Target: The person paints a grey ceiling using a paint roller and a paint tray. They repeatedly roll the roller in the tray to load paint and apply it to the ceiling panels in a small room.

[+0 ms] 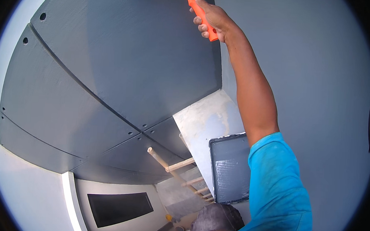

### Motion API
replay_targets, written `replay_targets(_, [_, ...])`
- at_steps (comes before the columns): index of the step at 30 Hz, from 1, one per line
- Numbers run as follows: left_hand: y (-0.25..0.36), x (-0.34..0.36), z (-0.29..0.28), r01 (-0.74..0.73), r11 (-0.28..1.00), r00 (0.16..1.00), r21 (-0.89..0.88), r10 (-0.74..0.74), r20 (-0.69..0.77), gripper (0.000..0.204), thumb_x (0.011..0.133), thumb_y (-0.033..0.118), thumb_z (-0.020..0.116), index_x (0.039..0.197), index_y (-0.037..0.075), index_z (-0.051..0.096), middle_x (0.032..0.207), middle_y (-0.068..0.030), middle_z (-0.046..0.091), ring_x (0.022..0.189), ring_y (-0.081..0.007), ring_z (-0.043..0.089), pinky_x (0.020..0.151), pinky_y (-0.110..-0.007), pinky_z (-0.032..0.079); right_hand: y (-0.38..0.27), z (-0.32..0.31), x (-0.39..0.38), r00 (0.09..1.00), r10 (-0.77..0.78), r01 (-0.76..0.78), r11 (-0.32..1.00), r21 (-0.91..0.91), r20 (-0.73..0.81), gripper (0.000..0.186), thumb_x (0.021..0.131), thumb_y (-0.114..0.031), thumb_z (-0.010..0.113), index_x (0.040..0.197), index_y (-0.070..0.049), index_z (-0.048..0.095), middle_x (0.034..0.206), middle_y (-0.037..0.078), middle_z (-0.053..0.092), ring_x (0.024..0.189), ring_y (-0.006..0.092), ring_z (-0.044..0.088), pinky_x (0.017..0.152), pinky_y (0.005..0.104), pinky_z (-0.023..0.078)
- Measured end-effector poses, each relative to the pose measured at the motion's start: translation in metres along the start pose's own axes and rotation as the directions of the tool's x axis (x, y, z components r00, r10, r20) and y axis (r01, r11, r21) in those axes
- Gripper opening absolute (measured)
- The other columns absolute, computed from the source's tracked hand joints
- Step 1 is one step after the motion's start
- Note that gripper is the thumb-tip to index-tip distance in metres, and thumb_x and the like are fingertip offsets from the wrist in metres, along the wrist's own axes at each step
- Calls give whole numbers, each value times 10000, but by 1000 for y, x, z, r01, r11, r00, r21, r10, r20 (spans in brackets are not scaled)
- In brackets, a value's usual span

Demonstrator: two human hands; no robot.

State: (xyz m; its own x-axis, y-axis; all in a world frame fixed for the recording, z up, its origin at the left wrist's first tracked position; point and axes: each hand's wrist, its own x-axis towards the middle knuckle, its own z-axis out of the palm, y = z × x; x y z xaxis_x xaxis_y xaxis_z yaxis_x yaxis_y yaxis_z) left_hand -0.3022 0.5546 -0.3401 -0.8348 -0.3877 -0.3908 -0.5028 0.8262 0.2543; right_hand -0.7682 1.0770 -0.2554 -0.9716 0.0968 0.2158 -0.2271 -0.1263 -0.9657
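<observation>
My right hand [213,18] is raised high, its fingers wrapped round an orange tool handle [210,31] with a hole near its lower end. The tool's working end lies beyond the top edge, so its kind does not show. Behind the handle is a dark grey wall [142,59] with grooves and small round holes. Beside my blue-sleeved upper arm sits a black paint tray [232,172] with wet grey paint and smeared rims. My left hand is not clearly in view; small skin-coloured tips show at the lower edge, and I cannot tell what they are.
Below the wall, a wooden ladder [176,167] leans upward from far down. A pale, patchy surface [210,117] lies beside the tray. A plain grey wall [317,72] rises on the right. A dark rectangular panel [119,208] and a rounded grey cloth-covered shape [217,219] are low down.
</observation>
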Motion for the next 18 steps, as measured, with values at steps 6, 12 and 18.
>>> replay_targets(6, [-1,-3,-2,42,999,999,16,-42,14,272,1035,196,605,1157,-14,728,1001,-216,756,968,-317,717,897,-426,531,43,1,-20,994,102,-102,995,2,-26,538,1050,-631,499,1115,-102,576,669,-56,487,455,32,427,389,213,371])
replay_targets(12, [-44,7,17,-94,996,987,-6,93,-131,170,950,169,755,985,3,745,787,-130,763,721,-279,755,714,-372,575,98,-3,-54,983,175,-177,983,-45,-58,508,1057,-607,499,1125,-106,550,658,-52,475,428,36,428,372,222,374])
replay_targets(18, [-44,0,10,-92,996,986,12,93,-138,169,945,164,744,1024,15,747,847,-174,755,727,-343,720,711,-408,553,137,4,-120,974,226,-227,973,-34,-32,468,1082,-553,472,1111,-93,553,655,-46,467,411,44,404,359,228,341])
